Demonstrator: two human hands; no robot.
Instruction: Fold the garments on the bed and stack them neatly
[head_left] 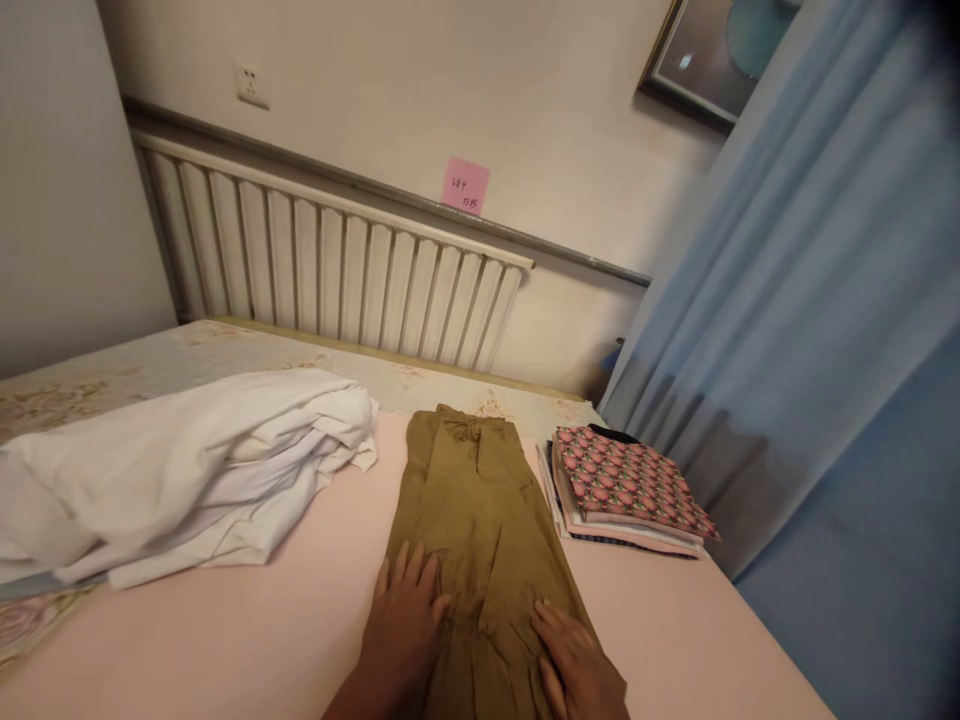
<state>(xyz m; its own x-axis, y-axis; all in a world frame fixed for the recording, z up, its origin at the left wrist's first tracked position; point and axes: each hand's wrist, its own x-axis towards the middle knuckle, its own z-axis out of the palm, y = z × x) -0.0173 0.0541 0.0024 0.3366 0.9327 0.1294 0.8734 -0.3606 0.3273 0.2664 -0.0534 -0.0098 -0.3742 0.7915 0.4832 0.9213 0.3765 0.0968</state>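
Note:
An olive-brown garment (pixel 487 520), probably trousers or a skirt with a tied bow near its far end, lies lengthwise in front of me. Its near end runs out of the bottom of the view. My left hand (pixel 405 610) rests flat on its left edge, fingers spread. On the right side of the cloth lies my right hand (pixel 574 655), palm down with the fingers stretched forward. Neither hand grips the fabric. Small wrinkles show in the cloth between the two hands.
Crumpled white cloth (pixel 195 470) lies to the left. A stack of folded clothes (pixel 630 480), patterned pink on top, sits at the right. Beneath is a pink sheet (pixel 300 640). A radiator (pixel 337 260) stands behind the bed, and a blue curtain (pixel 787 330) hangs along the right.

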